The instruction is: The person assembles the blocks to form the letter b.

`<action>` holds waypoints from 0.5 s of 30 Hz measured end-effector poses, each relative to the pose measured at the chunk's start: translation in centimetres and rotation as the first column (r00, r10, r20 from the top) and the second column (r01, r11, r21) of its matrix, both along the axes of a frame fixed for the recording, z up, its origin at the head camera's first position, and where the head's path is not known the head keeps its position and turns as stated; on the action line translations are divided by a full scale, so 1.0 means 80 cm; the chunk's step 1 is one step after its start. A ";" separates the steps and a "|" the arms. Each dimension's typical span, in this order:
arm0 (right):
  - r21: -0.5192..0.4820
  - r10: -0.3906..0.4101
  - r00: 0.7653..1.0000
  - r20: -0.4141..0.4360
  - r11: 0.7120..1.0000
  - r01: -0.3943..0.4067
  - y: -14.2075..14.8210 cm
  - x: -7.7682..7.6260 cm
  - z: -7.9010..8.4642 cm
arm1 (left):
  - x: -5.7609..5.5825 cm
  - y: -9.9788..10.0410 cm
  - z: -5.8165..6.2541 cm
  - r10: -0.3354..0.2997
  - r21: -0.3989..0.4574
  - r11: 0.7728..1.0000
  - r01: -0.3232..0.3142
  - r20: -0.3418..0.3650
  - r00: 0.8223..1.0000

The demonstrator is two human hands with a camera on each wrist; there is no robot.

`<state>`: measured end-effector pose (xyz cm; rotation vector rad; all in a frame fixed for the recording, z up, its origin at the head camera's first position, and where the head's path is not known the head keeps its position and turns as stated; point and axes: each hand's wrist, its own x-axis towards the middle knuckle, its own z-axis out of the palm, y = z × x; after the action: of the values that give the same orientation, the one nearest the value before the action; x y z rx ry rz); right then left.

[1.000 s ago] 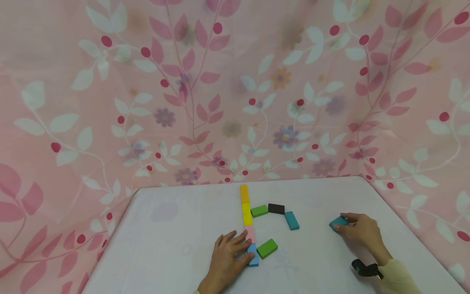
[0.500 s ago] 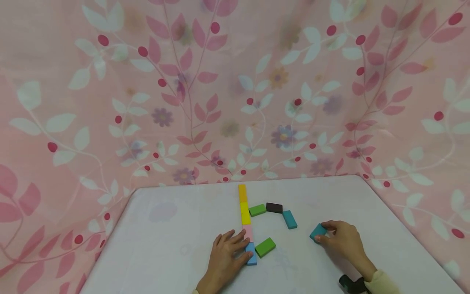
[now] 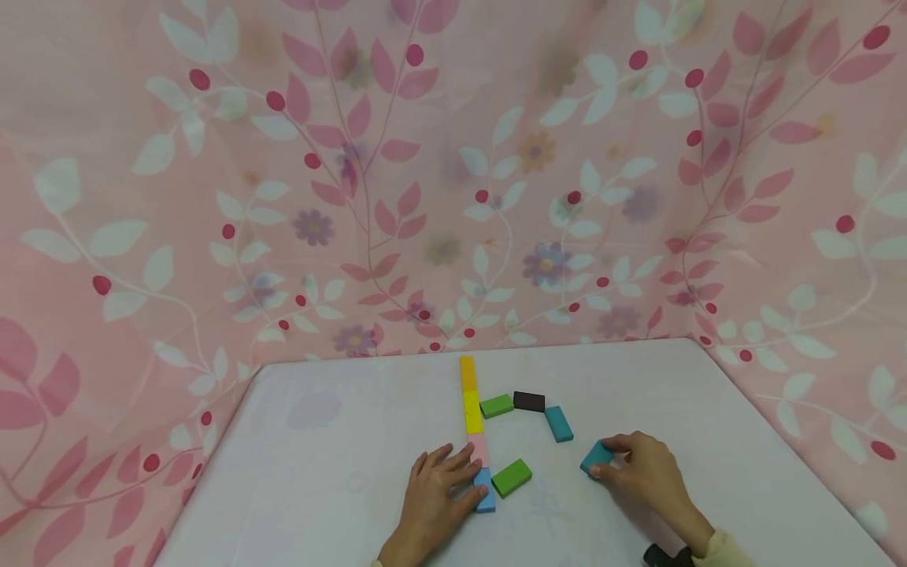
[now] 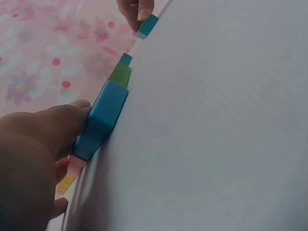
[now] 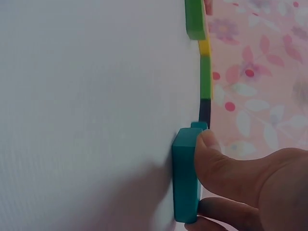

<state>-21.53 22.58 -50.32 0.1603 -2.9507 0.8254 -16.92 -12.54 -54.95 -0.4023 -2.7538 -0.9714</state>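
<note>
My right hand (image 3: 648, 472) pinches a teal block (image 3: 597, 458) between thumb and fingers, close over the table right of the other blocks. In the right wrist view the thumb lies along the upper side of this block (image 5: 185, 175). My left hand (image 3: 439, 496) rests spread over the lower end of a straight row, touching the pink block (image 3: 478, 447) and the blue block (image 3: 485, 490). Further up, that row continues with a yellow block (image 3: 473, 412) and an orange block (image 3: 468, 373). Against the blue block's right side lies a green block (image 3: 512, 478).
From the yellow block a curve bends right: another green block (image 3: 497, 406), a black block (image 3: 529, 402) and a second teal block (image 3: 559, 424). All lie on a white tabletop (image 3: 319, 472). A pink floral cloth (image 3: 397, 197) hangs behind the table's far edge.
My right hand has moved left and slightly nearer the body, carrying the teal block toward the curve of blocks. The left hand has stayed on the row.
</note>
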 end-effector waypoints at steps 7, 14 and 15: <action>0.001 0.010 1.000 0.009 1.000 -0.010 -0.022 0.006 0.001 | 0.000 0.000 0.000 -0.003 -0.003 1.000 0.003 0.016 1.000; 0.022 0.012 1.000 0.008 1.000 -0.013 -0.039 0.007 0.000 | 0.000 0.000 0.002 -0.006 0.002 1.000 0.006 0.012 1.000; 0.023 0.017 1.000 -0.003 1.000 -0.017 -0.041 0.007 -0.001 | 0.000 0.000 0.001 -0.005 0.003 1.000 0.005 0.011 1.000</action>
<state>-20.99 19.33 -50.37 0.1876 -2.9608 0.7926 -16.94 -12.56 -54.84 -0.4056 -2.7621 -0.9811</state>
